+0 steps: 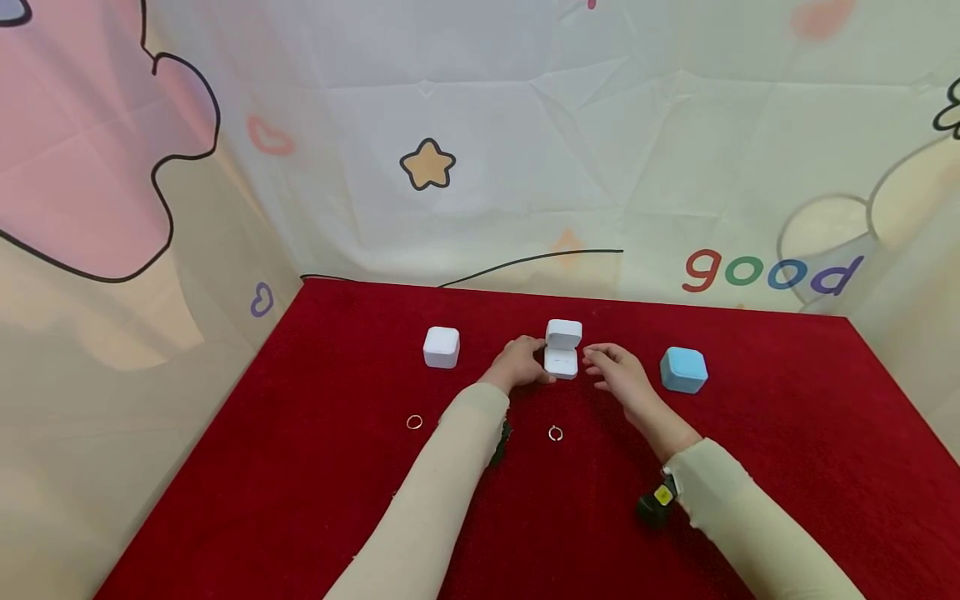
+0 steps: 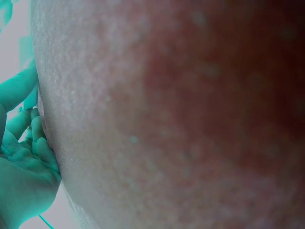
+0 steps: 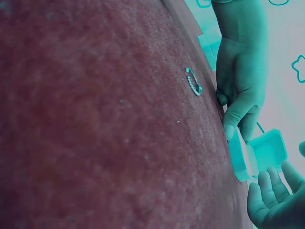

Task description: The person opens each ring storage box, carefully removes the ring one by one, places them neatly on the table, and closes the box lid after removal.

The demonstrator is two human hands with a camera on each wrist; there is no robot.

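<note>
White ring box (image 1: pixel 562 364) stands open on a red-covered table (image 1: pixel 555 517)

Clocked around it in the head view, the left hand (image 1: pixel 517 364) grips its side at nine; the right hand (image 1: pixel 619 374) hovers just beside it at three, fingers loosely curved, apparently holding nothing. Farther out sit a closed white box (image 1: pixel 441 347) at nine and a closed blue box (image 1: pixel 683 371) at three. A stone-set ring (image 3: pixel 192 85) lies at six, a gold ring (image 1: pixel 415 428) at eight. An uneven push could tip the light-looking open box; a jolt might drop its lid. The left sleeve (image 1: pixel 442 492), passing near the gold ring, could sweep it away.
</note>
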